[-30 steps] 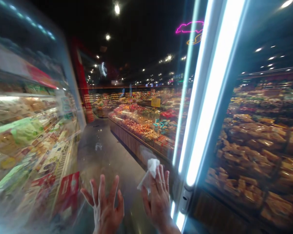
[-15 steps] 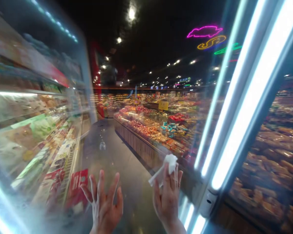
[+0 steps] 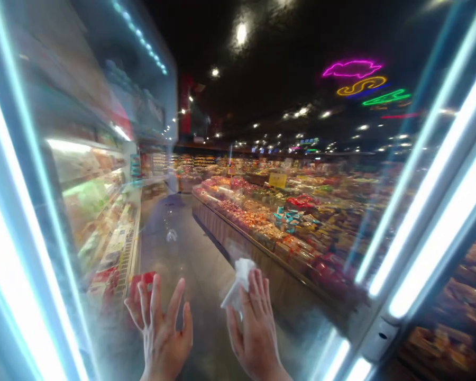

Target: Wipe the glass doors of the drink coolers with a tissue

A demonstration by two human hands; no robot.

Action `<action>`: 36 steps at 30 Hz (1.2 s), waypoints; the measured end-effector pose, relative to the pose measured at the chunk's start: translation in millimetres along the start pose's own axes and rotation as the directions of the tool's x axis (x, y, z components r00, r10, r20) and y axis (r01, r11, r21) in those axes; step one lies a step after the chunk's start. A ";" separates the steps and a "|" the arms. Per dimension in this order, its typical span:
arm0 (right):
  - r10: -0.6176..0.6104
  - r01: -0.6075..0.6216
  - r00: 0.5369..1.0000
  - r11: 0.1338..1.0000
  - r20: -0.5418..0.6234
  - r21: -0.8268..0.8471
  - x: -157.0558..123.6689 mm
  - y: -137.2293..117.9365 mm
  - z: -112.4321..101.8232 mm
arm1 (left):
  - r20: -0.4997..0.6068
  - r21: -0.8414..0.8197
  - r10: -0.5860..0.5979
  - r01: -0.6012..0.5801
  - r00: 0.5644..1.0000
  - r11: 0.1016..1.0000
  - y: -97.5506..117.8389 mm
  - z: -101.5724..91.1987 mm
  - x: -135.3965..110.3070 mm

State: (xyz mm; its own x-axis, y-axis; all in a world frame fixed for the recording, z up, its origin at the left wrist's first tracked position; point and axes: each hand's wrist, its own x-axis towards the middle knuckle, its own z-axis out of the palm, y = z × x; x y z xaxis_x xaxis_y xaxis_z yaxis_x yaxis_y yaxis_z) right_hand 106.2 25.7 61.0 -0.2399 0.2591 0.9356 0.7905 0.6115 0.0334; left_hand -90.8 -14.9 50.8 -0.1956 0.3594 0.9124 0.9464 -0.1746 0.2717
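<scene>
In the head view, my left hand is raised at the lower middle with its fingers spread and nothing in it. It is up against or just in front of a clear glass pane; I cannot tell if it touches. To its right, my right hand holds a crumpled white tissue under its fingers, flat toward the glass. The tissue sticks out past the fingertips and to the left of the thumb. Faint smears and reflections show on the pane.
Bright light tubes line a grey frame at right, and more tubes glow at left. Beyond the glass lie an aisle floor, a lit refrigerated shelf and a long wood-sided bin of packaged goods. Neon signs hang above.
The view has turned left, so the light tubes at left show more. My right hand has moved left with the tissue, closer to my left hand. The left hand stays spread.
</scene>
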 end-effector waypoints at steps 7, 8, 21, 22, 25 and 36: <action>0.221 -0.223 0.970 0.975 -0.104 -0.011 5.9 -22.9 14.4 | -0.012 0.055 -0.024 0.025 1.000 0.998 -29.9 -20.6 -4.3; 0.205 -0.206 0.974 0.978 -0.095 0.000 5.1 -27.5 16.6 | -0.012 0.055 -0.030 0.030 0.999 0.998 -32.6 -22.6 -5.1; 0.154 -0.155 0.987 0.987 -0.035 -0.040 -9.1 -40.5 20.2 | 0.038 0.012 -0.065 0.065 0.997 0.998 -33.6 -30.2 -11.9; 0.071 -0.071 0.997 0.997 0.012 -0.035 -12.5 -43.5 20.8 | 0.042 0.012 -0.063 0.062 0.997 0.998 -30.8 -28.7 -12.5; -0.053 0.056 0.996 0.998 0.071 -0.042 -19.5 -36.4 18.6 | 0.056 0.012 -0.047 0.047 0.997 0.999 -22.9 -24.1 -13.5; 0.063 -0.062 0.998 0.996 0.010 -0.065 -17.8 17.2 -8.7 | 0.034 0.013 0.008 -0.009 0.999 1.000 28.4 4.2 -11.7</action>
State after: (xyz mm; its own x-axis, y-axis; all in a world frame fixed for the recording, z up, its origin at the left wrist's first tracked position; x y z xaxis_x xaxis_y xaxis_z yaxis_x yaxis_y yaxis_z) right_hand 129.0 25.1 48.0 -0.1950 0.3044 0.9324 0.8387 0.5446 -0.0023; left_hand -60.5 -20.3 46.6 -0.1786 0.3893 0.9036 0.9514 -0.1659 0.2595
